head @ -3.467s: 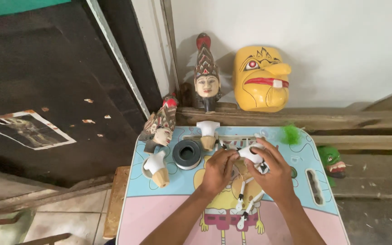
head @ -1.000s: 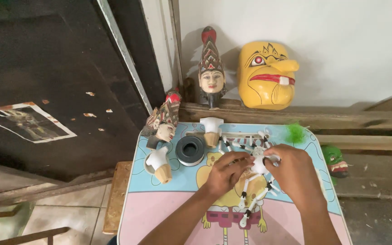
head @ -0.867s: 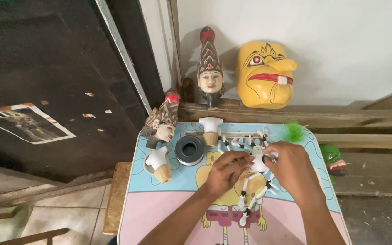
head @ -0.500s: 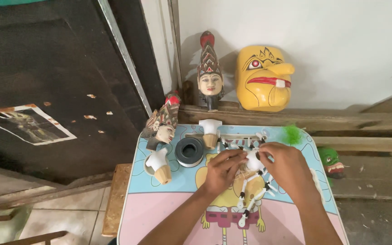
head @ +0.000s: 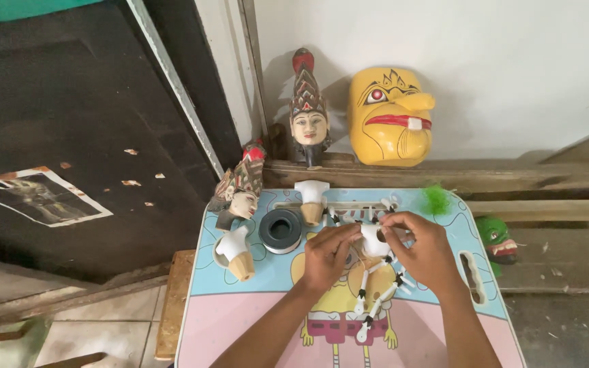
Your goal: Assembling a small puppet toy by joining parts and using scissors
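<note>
I see both hands over the middle of the desk [head: 240, 320], a small printed top in blue and pink; left hand [head: 326, 255] and right hand [head: 425, 251] meet on a small white puppet body [head: 375, 240], fingers of both pinched onto it; it sits just past the desk's centre, toward the far edge; white and black jointed puppet arms [head: 376, 300] trail from it down toward the near edge.

Edges: far edge crowded; a white and tan wooden peg [head: 311, 199] stands at its middle, a green tuft [head: 435, 199] near the far right corner; a black tape roll [head: 281, 230] lies left of the left hand, close but apart; a second wooden peg [head: 235, 251] lies tilted by the left edge; a painted puppet head [head: 240, 191] overhangs the far left corner. Open room is the pink near half, either side of my forearms.

Behind the desk, on a wooden ledge [head: 553, 176]: a crowned puppet head [head: 308, 116] and a yellow mask [head: 390, 117]; a green mask [head: 497, 238] lies off the right edge.

Both wrists low, palms down, thumbs facing in.
</note>
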